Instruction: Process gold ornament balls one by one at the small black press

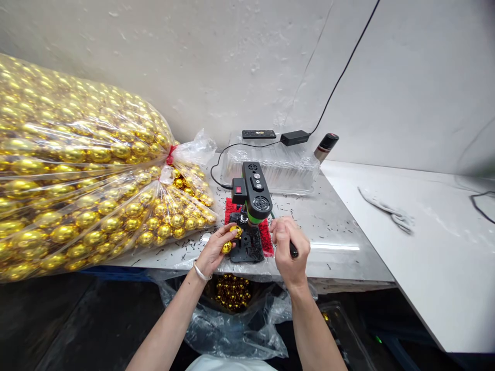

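Note:
My left hand (212, 251) pinches shiny gold balls between its fingers, one gold ball (227, 248) nearer me and another (237, 232) at the fingertips. They are at the left side of the black base plate (253, 247) of a small bench machine. That machine (255, 190) has a black head with round vents, a green ring below it and a side box with a red switch (238, 189). Closed in a fist, my right hand (290, 247) grips a black handle (294, 250) to the right of the machine; a thin rod shows between that hand and the head.
A big clear bag of gold balls (77, 185), tied with red, fills the left. Below the table edge hangs an open plastic bag (235, 330) with gold balls inside. Behind the machine are a clear tray (282, 175), a power adapter (294, 137) and a remote (259, 134). Gloves (389, 211) lie right.

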### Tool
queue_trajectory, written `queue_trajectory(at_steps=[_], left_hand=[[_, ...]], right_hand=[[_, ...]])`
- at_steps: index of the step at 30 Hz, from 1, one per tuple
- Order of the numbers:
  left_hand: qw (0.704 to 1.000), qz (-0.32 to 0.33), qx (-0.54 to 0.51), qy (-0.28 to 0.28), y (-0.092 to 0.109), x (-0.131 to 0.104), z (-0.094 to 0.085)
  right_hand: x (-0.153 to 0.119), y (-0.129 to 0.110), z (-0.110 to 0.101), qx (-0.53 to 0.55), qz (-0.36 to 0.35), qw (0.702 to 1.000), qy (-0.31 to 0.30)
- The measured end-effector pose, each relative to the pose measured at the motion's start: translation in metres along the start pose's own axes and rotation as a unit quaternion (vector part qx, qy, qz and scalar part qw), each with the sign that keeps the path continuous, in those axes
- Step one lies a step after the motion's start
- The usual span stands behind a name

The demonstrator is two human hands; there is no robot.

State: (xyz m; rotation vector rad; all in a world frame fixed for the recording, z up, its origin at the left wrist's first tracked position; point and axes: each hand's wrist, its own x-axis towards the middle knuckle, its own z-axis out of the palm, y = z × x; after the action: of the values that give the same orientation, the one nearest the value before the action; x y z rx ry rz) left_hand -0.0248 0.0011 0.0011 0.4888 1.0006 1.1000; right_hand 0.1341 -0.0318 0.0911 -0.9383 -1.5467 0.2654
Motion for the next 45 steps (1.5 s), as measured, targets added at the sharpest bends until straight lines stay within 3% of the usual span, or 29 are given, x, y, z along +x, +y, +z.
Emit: queue_trajectory(at_steps=[5, 9, 11, 15, 18, 23, 31, 45], left_hand=[[0.992, 0.083, 0.093, 0.008, -0.013, 0.005, 0.000], [0.965, 0.150, 0.214, -0.003, -0.024, 0.012, 0.000], [0.931, 0.185, 0.314, 0.002, -0.025, 0.013, 0.002], [0.815, 0.236, 0.529, 0.030, -0.022, 0.009, 0.010], [0.765, 0.258, 0.589, 0.033, -0.020, 0.005, 0.017], [0.756, 0.236, 0.609, 0.041, -0.019, 0.003, 0.022], [0.746, 0.255, 0.614, 0.040, -0.021, 0.002, 0.021], [0.745, 0.252, 0.617, 0.040, -0.024, 0.005, 0.019]], right_hand=[[-0.001, 0.000, -0.001, -0.013, -0.006, 1.000, -0.003], [-0.002, 0.000, -0.002, -0.027, -0.014, 0.999, -0.011], [-0.003, 0.000, -0.003, -0.033, -0.019, 0.999, -0.017], [-0.004, 0.000, -0.004, -0.041, -0.021, 0.999, -0.021], [-0.005, 0.000, -0.004, -0.039, -0.026, 0.999, -0.025], [-0.017, 0.008, -0.003, -0.033, -0.036, 0.998, -0.032], [-0.051, 0.047, 0.008, -0.034, -0.109, 0.993, -0.037], [-0.066, 0.070, 0.023, -0.039, -0.109, 0.993, 0.039]])
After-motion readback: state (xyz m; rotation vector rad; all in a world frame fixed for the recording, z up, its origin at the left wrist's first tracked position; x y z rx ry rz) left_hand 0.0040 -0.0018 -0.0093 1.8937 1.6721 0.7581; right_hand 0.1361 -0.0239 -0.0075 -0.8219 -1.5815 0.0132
